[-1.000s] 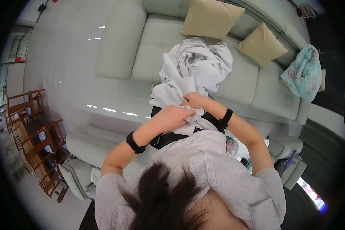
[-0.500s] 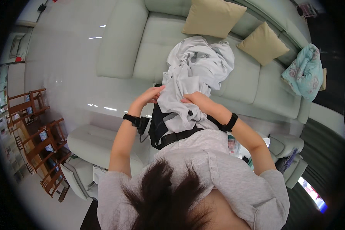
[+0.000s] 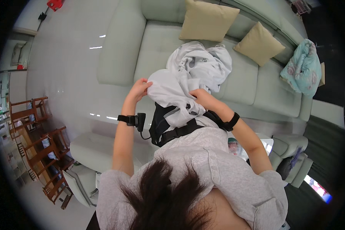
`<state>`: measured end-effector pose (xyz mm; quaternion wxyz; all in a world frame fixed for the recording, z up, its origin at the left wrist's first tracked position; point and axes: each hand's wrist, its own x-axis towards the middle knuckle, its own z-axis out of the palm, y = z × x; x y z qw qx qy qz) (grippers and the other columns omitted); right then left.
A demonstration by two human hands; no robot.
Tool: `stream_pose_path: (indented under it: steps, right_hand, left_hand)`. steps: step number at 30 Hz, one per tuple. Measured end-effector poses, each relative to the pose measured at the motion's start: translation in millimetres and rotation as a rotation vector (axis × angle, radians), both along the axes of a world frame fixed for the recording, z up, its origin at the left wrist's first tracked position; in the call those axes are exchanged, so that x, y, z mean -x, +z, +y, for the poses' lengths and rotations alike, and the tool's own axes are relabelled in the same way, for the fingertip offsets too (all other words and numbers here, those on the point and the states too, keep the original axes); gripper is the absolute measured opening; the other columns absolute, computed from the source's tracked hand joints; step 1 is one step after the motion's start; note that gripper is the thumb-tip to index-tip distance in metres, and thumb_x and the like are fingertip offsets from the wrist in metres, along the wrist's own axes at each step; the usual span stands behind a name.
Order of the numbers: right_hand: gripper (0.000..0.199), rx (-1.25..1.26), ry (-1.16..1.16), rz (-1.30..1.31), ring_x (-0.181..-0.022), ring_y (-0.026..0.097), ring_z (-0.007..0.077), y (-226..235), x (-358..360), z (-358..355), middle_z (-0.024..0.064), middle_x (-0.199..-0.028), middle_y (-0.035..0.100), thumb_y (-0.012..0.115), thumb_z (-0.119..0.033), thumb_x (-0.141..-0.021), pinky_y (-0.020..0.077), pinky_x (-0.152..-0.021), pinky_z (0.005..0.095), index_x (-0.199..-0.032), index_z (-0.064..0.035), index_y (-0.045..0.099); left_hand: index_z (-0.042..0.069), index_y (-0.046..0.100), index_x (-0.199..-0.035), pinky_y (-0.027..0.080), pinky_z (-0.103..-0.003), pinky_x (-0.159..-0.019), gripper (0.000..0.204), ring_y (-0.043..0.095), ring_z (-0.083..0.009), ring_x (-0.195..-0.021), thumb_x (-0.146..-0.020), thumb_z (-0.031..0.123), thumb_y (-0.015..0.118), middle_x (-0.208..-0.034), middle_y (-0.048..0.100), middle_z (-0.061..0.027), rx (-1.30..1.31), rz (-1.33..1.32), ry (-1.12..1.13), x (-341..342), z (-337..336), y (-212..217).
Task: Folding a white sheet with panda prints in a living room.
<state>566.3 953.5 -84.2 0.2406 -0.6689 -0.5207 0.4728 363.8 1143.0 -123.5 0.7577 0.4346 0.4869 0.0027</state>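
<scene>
A large white cloth (image 3: 214, 68) with grey markings lies crumpled on the sofa seat, and its near part comes over the front edge toward my lap. My left hand (image 3: 140, 89) pinches the cloth's left edge and holds it out to the side. Farther right, my right hand (image 3: 203, 98) is closed on a bunched part of the same cloth near its middle. Folds hide some of the right fingers. The lowest part of the cloth hangs against my waist, over a black strap (image 3: 176, 137).
The pale green sofa (image 3: 157, 50) carries a large cream cushion (image 3: 208, 21), a smaller cream cushion (image 3: 259, 44) and a folded blue floral quilt (image 3: 303, 68). Wooden chairs (image 3: 34, 149) stand at the left. A grey-green padded seat (image 3: 96, 147) is behind my left arm.
My left hand has moved left and slightly up, drawing the cloth's edge outward so that part of it spreads. My right hand has shifted slightly right, still gripping the cloth.
</scene>
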Motion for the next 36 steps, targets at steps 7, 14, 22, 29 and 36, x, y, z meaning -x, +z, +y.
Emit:
stream_pose_path:
  steps: [7, 14, 22, 29, 36]
  right_hand:
    - [0.023, -0.086, -0.096, -0.147, -0.060, 0.053, 0.0275, 1.5, -13.5, -3.3, 0.0178, -0.067, 0.053, 0.056, -0.019, -0.066, 0.0388, -0.054, 0.0307, -0.075, 0.0013, 0.051]
    - [0.021, -0.183, -0.602, 0.218, -0.051, 0.040, 0.0066, 42.6, -57.9, 7.9, -0.0014, -0.059, 0.047, 0.053, -0.021, -0.073, 0.0324, -0.045, 0.0212, -0.084, -0.0032, 0.053]
    - [0.018, -0.431, -0.716, 0.459, -0.053, 0.036, -0.0002, 111.5, -69.4, 27.9, -0.0065, -0.064, 0.046, 0.055, -0.018, -0.071, 0.0261, -0.044, 0.0151, -0.084, -0.0051, 0.053]
    - [0.021, -0.379, -0.922, 0.296, -0.055, 0.040, 0.0023, 110.8, -63.2, 32.6, -0.0039, -0.059, 0.046, 0.055, -0.024, -0.073, 0.0311, -0.048, 0.0181, -0.070, -0.0037, 0.053]
    - [0.040, -0.675, -0.878, 0.405, -0.046, 0.035, 0.0067, 109.8, -62.3, 52.3, -0.0022, -0.048, 0.039, 0.041, -0.035, -0.080, 0.0287, -0.042, 0.0233, -0.060, -0.0015, 0.046]
  left_hand:
    - [0.007, 0.032, -0.117, 0.043, -0.024, -0.065, 0.051, 0.051, -0.0124, -0.080, -0.070, 0.003, 0.053, -0.096, 0.050, -0.0072, -0.112, -0.102, 0.056, 35.5, 13.8, 42.9]
    - [0.006, 0.037, -0.114, 0.042, -0.022, -0.071, 0.045, 0.049, -0.0114, -0.087, -0.071, 0.004, 0.050, -0.105, 0.047, -0.0091, -0.120, -0.389, 0.447, 47.1, 19.5, 99.6]
    - [-0.001, 0.044, -0.103, 0.041, -0.023, -0.071, 0.031, 0.049, -0.0105, -0.077, -0.073, 0.006, 0.050, -0.085, 0.050, -0.0043, -0.123, -0.378, 0.090, -35.9, 18.8, 116.2]
    - [-0.002, 0.049, -0.091, 0.043, -0.024, -0.070, 0.021, 0.050, -0.0109, -0.076, -0.072, 0.006, 0.052, -0.082, 0.052, -0.0046, -0.262, -0.328, -0.172, -77.3, 4.4, 130.7]
    - [-0.002, 0.050, -0.088, 0.038, -0.021, -0.065, 0.021, 0.049, -0.0085, -0.073, -0.069, 0.005, 0.053, -0.080, 0.051, -0.0018, -0.491, -0.286, -0.327, -99.9, -2.1, 150.0]
